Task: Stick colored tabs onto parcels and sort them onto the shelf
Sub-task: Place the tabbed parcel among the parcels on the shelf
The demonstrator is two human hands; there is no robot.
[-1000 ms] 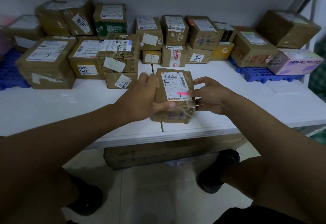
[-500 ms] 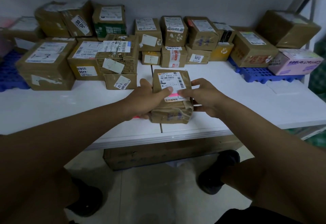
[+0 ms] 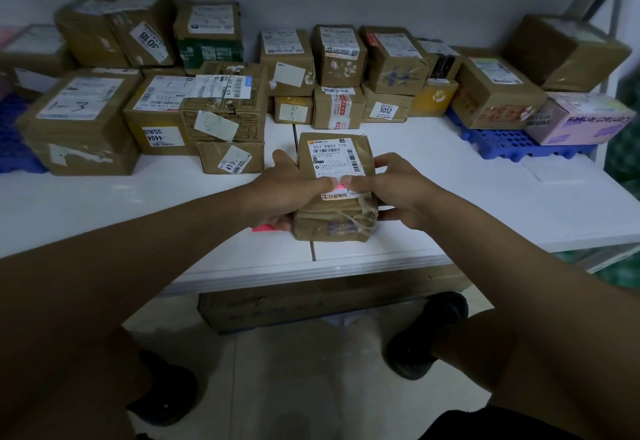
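Note:
A small brown parcel (image 3: 335, 218) with a white shipping label stands on the white shelf board (image 3: 138, 204) in front of me. My left hand (image 3: 287, 190) grips its left side, thumb lying across the label. My right hand (image 3: 394, 190) grips its right side, thumb meeting the left thumb. Both thumbs press a pink tab (image 3: 337, 184) onto the lower part of the label; only a sliver of it shows between them. A strip of pink tabs (image 3: 264, 228) pokes out from under my left hand.
Several brown parcels are stacked along the back wall (image 3: 221, 107), (image 3: 341, 55). A pale pink carton (image 3: 581, 119) and a brown box (image 3: 495, 93) sit on a blue pallet (image 3: 512, 143) at right. Another blue pallet (image 3: 14, 155) is at far left. A carton (image 3: 311, 304) lies under the shelf.
The parcel was lowered and set flatter on the board. My left thumb moved across the label to meet the right thumb, and the pink tab is now mostly covered by both.

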